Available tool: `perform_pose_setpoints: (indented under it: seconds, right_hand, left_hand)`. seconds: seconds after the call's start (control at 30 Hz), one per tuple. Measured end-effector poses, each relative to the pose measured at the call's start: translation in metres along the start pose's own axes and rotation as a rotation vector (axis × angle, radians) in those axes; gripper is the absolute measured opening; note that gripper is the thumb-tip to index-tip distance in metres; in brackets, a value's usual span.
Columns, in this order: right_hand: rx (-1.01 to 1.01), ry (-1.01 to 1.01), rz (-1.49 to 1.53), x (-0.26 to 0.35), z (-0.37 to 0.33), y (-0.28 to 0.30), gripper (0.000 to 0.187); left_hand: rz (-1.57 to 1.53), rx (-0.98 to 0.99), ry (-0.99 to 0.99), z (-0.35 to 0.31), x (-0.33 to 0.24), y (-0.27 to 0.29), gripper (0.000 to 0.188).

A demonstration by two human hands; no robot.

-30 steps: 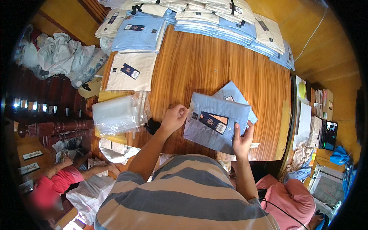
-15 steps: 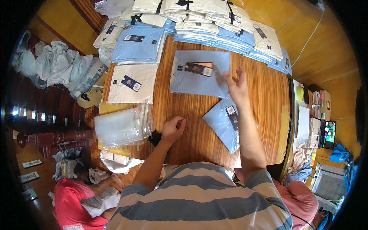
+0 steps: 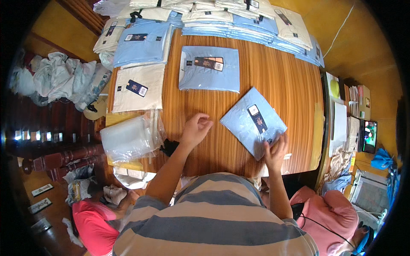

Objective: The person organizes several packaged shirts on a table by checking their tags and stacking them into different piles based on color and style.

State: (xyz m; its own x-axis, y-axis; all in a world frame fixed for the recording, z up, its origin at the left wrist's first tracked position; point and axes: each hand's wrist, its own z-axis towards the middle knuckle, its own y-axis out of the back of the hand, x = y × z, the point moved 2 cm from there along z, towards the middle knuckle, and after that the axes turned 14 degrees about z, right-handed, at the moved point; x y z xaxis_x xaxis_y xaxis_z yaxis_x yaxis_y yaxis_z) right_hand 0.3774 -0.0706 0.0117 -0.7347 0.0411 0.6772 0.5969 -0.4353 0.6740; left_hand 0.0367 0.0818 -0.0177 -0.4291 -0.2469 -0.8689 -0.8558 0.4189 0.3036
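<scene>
A folded light-blue shirt (image 3: 239, 117) inside a clear plastic bag (image 3: 257, 150), on the brown wood-grain surface (image 3: 299, 94).
Long axis runs far-left to near-right; right hand (image 3: 276, 151), fingers parted, touches the near-right edge; left hand (image 3: 197, 129) curls loosely, empty.

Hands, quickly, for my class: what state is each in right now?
Left hand: partly open, loosely curled, nothing visibly held.
Right hand: at the nearer blue shirt; whether it grips cannot be told.

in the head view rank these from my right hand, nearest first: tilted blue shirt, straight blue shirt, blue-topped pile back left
1. Tilted blue shirt: right by the right hand
2. Straight blue shirt: farther back, to the left
3. Blue-topped pile: back left, farthest
</scene>
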Motion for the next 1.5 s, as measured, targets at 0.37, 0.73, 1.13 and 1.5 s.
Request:
perform_pose_setpoints:
  seconds: [0.37, 0.73, 1.13, 1.5]
  right_hand:
    - [-0.176, -0.224, -0.328, -0.073, -0.032, 0.014, 0.057]
    - [-0.201, -0.221, -0.312, -0.081, -0.032, 0.020, 0.061]
    - [-0.135, -0.311, -0.204, -0.082, -0.032, 0.023, 0.056]
    - [0.456, 0.089, -0.283, -0.016, 0.023, -0.007, 0.097]
  left_hand:
    - [-1.252, 0.135, 0.151, 0.135, -0.036, -0.061, 0.045]
    - [-1.063, -0.039, 0.120, 0.244, -0.038, 0.036, 0.039]
    - [0.229, -0.180, -0.433, -0.012, 0.002, -0.047, 0.025]
    - [0.708, -0.002, -0.625, -0.124, 0.046, -0.006, 0.056]
